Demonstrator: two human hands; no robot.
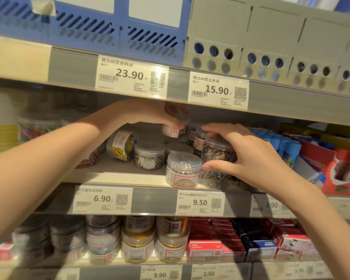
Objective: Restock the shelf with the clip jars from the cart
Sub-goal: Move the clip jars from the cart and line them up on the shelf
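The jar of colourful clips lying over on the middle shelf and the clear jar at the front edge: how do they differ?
The colourful-clip jar lies tipped on its side with its label up; the front jar stands upright, lid on top. The colourful-clip jar holds yellow, green and blue clips; the front jar holds silver ones. The first sits further back, the second at the shelf edge. Both are clear round plastic jars, and neither hand touches them.

One head-worn view faces the shelf [117, 176] closely, angled slightly downward.

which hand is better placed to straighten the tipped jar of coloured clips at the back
Left, probably. The left hand is nearer the tipped jar, though it holds a small jar; the right hand grips another jar.
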